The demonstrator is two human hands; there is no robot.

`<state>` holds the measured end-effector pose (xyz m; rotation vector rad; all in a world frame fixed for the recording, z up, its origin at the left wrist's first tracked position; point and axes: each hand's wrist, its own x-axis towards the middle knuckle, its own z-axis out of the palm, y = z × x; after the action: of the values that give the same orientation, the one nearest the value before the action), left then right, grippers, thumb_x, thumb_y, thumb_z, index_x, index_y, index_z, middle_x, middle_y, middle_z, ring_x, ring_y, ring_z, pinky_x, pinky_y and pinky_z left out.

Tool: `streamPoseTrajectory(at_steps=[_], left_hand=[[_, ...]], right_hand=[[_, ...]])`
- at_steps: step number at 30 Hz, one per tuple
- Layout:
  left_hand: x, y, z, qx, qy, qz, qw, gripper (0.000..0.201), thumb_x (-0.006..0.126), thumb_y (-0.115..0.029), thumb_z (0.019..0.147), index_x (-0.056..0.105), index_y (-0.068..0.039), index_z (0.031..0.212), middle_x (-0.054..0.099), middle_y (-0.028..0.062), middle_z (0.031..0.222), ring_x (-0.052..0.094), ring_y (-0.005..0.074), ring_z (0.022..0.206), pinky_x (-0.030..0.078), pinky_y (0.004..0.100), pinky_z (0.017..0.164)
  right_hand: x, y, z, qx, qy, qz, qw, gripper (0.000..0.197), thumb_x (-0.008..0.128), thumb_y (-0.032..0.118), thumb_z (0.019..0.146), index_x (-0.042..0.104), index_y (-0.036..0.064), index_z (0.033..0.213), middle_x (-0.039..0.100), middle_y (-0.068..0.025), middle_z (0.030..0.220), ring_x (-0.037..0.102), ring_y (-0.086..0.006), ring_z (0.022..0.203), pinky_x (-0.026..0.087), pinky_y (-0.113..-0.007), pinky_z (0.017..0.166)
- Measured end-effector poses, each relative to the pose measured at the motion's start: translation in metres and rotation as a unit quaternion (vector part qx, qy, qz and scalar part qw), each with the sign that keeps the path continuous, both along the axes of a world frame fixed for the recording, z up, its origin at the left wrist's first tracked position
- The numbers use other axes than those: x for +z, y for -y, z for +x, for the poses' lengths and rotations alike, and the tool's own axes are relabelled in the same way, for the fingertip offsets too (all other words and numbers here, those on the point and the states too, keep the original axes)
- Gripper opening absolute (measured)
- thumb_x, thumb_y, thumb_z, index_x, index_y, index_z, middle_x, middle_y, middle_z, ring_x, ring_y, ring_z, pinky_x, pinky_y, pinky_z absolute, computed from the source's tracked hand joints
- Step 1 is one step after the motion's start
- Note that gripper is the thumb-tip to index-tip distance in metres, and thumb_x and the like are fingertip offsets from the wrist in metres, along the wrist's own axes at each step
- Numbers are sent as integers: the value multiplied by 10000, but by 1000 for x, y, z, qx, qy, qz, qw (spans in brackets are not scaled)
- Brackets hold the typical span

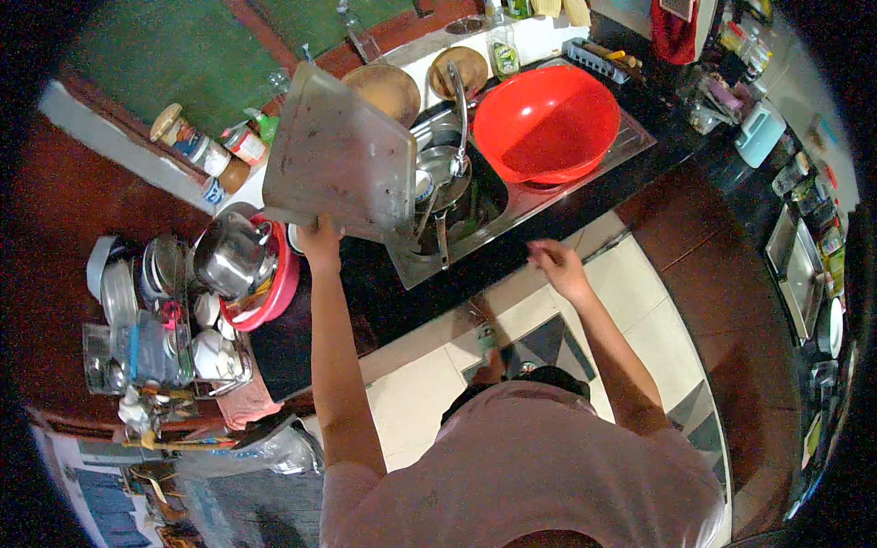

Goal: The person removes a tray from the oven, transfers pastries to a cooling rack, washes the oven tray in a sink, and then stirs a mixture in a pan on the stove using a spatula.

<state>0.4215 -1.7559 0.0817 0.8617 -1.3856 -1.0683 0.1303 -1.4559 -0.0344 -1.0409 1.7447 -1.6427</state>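
My left hand (320, 239) grips the lower edge of a large translucent plastic tub (343, 151). The tub is tilted up above the left part of the sink, and it hides some of the counter behind it. Over the counter's front edge, my right hand (559, 267) hangs with loosely curled fingers and nothing visible in them. Beyond it sits a big red basin (548, 123) on the sink's drainboard. A metal pan (448, 173) and other dishes lie in the sink bowl (489, 196), under the curved faucet (459, 119).
At left stand a pink basin (288, 288) with a steel pot (233, 256) in it and a crowded dish rack (151, 338). Jars (215, 160) and a dish soap bottle (503, 50) line the back ledge. A metal tray (795, 269) lies on the right counter.
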Motion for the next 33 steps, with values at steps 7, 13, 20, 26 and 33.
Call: streamPoseTrajectory(at_steps=[7, 13, 20, 26, 33], left_hand=[[22, 48, -48, 11, 225, -74, 971, 191, 534, -70, 856, 594, 40, 1001, 638, 127, 909, 606, 201, 843, 474, 337, 699], [8, 87, -46, -62, 174, -87, 979, 211, 551, -51, 855, 590, 54, 1035, 653, 128, 942, 619, 247, 849, 461, 349, 736], [12, 93, -43, -53, 167, -90, 980, 193, 554, -48, 850, 591, 61, 1005, 654, 146, 912, 617, 234, 826, 460, 355, 725], [24, 90, -42, -31, 224, -85, 970, 191, 536, -34, 833, 587, 63, 989, 663, 186, 879, 639, 269, 800, 466, 365, 715], [33, 82, -55, -20, 213, -147, 966, 191, 523, -40, 832, 585, 61, 981, 664, 189, 865, 643, 275, 790, 464, 367, 700]], right_hand=[[59, 181, 22, 10, -187, 19, 982, 289, 578, 254, 850, 680, 56, 1035, 678, -184, 927, 662, -336, 829, 517, -396, 766], [153, 328, 68, -60, -361, -177, 914, 504, 553, 108, 825, 474, 38, 1317, 468, -205, 1350, 459, -380, 1214, 365, -441, 1027], [132, 374, 85, -53, -429, -60, 900, 691, 560, 56, 769, 298, -13, 1406, 263, -207, 1485, 271, -379, 1365, 232, -476, 1117], [114, 368, 84, -48, -383, -24, 922, 671, 548, 80, 784, 310, -6, 1406, 268, -203, 1486, 255, -350, 1380, 194, -490, 1126], [141, 375, 94, -76, -538, -22, 839, 618, 507, 99, 814, 331, -23, 1394, 251, -179, 1504, 193, -330, 1413, 137, -533, 1128]])
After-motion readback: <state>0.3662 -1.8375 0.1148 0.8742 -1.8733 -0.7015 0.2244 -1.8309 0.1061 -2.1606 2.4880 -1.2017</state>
